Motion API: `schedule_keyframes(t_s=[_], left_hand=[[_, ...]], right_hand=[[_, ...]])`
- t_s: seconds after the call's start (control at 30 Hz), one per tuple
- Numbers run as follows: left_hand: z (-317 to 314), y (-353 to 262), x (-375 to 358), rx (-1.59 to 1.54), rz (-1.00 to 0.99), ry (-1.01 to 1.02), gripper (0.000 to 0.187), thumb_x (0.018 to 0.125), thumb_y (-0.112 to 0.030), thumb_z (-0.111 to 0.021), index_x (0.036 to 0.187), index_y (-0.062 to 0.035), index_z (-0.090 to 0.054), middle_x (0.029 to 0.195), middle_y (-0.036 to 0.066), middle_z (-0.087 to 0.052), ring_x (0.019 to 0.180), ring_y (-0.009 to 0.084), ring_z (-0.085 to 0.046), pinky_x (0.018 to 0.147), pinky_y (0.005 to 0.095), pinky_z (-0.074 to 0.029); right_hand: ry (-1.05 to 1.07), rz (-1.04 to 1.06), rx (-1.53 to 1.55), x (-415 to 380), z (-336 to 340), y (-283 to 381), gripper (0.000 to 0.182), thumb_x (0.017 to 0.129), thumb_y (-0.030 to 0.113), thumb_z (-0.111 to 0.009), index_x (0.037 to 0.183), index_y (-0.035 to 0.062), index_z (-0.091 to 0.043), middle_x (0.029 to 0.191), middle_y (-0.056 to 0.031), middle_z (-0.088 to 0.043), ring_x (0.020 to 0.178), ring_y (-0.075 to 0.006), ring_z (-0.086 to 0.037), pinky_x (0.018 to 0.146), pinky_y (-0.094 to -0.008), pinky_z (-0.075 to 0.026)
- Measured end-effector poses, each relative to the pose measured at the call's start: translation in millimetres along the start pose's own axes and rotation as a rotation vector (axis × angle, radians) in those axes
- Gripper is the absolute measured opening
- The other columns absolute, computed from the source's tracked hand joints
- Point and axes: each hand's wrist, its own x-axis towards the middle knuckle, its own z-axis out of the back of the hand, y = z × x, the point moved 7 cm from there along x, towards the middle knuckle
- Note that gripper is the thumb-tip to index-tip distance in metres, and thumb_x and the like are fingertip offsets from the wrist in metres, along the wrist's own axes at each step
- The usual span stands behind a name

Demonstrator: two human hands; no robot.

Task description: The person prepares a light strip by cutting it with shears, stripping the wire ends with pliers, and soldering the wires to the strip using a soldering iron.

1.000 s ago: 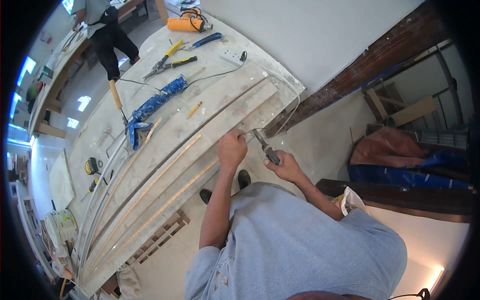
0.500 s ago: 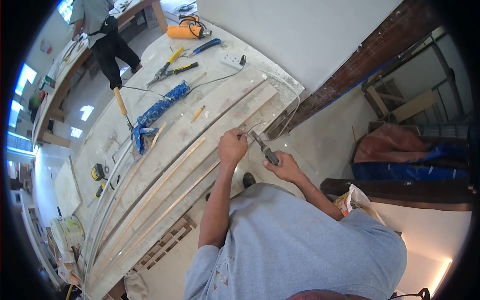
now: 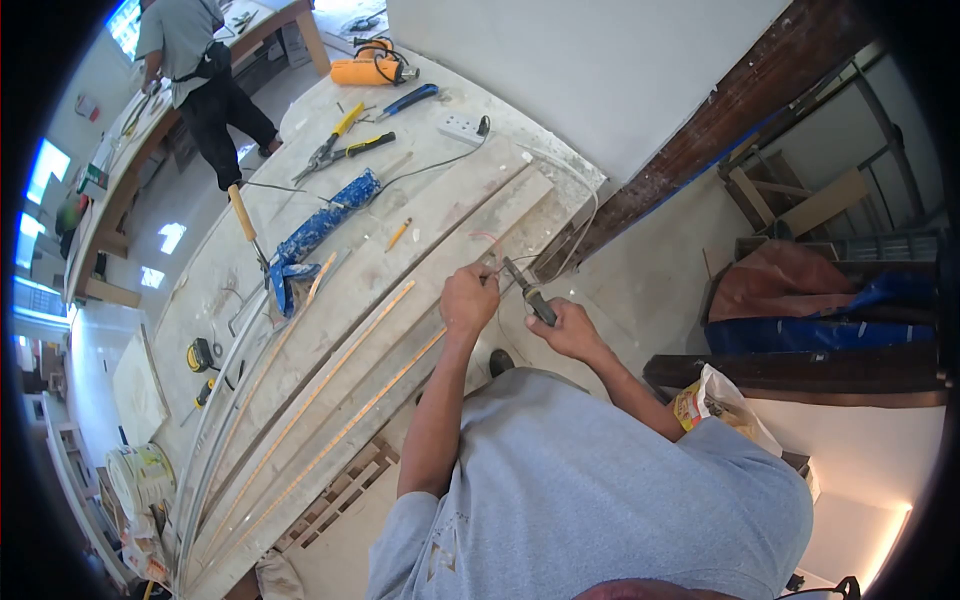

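Close to the front edge of the workbench, my left hand (image 3: 470, 298) pinches a thin wire (image 3: 517, 257) between thumb and fingertips. A reddish end of wire curls just beyond those fingers. In my right hand (image 3: 569, 331) is a slim hand tool (image 3: 537, 300) with a dark grey-green handle and a narrow tip; its exact kind does not show. The tip points up and left, right beside my left fingertips and the wire. Below my left hand, a narrow copper-coloured strip (image 3: 396, 377) runs along the bench, and a second strip (image 3: 345, 332) lies parallel to it.
On the workbench (image 3: 440, 208) lie an orange heat gun (image 3: 372, 68), a blue utility knife (image 3: 410, 101), yellow-handled snips (image 3: 335, 138), a power strip (image 3: 464, 127), a pencil (image 3: 398, 235), a blue-stained roll (image 3: 325, 222) and a tape measure (image 3: 199, 354). Another person (image 3: 205, 80) stands by the far table.
The tip of the hand tool has come slightly nearer my left fingertips. The whole view has shifted a little; both hands keep their holds.
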Motion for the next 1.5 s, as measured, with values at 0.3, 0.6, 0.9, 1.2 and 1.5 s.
schedule_keyframes(t_s=[0.3, 0.6, 0.9, 1.2, 1.5], left_hand=[[-3.0, 12.2, 3.8, -0.571, 0.126, 0.241, 0.036, 0.087, -0.006, -0.058, 0.121, 0.0022, -0.07, 0.089, 0.018, -0.076, 0.074, 0.025, -0.074, 0.066, 0.0354, -0.056], [-8.2, 18.9, 14.8, -0.689, 0.155, 0.486, 0.035, 0.089, -0.004, -0.063, 0.122, 0.0099, -0.066, 0.093, 0.016, -0.073, 0.08, 0.0223, -0.074, 0.065, 0.0299, -0.056], [-10.6, 8.4, 18.9, -0.179, -0.092, 0.132, 0.023, 0.084, -0.021, -0.071, 0.103, -0.0102, -0.079, 0.087, 0.019, -0.075, 0.08, 0.0338, -0.074, 0.074, 0.0422, -0.056], [-12.1, 8.1, 21.1, -0.22, -0.208, 0.075, 0.022, 0.086, -0.012, -0.069, 0.103, 0.0007, -0.077, 0.07, 0.01, -0.071, 0.055, 0.0143, -0.066, 0.058, 0.0315, -0.051], [-7.6, 5.3, 24.1, -0.218, -0.202, 0.102, 0.023, 0.087, -0.013, -0.068, 0.104, -0.0005, -0.077, 0.069, 0.01, -0.071, 0.055, 0.0142, -0.066, 0.058, 0.0319, -0.051]], right_hand=[[0.126, -0.112, 0.044, -1.3, -0.5, -2.3, 0.045, 0.089, 0.043, -0.076, 0.082, 0.0009, -0.062, 0.066, -0.0059, -0.06, 0.059, -0.0159, -0.057, 0.057, -0.0356, -0.046], [0.165, -0.233, 0.172, -5.4, -2.6, -4.7, 0.053, 0.087, 0.047, -0.075, 0.076, -0.0026, -0.059, 0.061, -0.0064, -0.053, 0.059, -0.0167, -0.053, 0.057, -0.0383, -0.044], [0.113, -0.17, 0.061, -2.8, 4.4, 9.9, 0.058, 0.085, 0.05, -0.075, 0.076, -0.0048, -0.061, 0.067, -0.0149, -0.059, 0.064, -0.0245, -0.057, 0.062, -0.0418, -0.046], [0.09, -0.086, 0.036, 13.7, 4.5, 10.3, 0.058, 0.084, 0.051, -0.077, 0.074, -0.0043, -0.062, 0.068, -0.0149, -0.059, 0.065, -0.0248, -0.058, 0.062, -0.0415, -0.046], [0.087, 0.026, 0.056, 31.1, 4.9, 5.7, 0.051, 0.086, 0.046, -0.077, 0.083, -0.0036, -0.066, 0.072, -0.0139, -0.061, 0.068, -0.024, -0.058, 0.064, -0.0407, -0.047]])
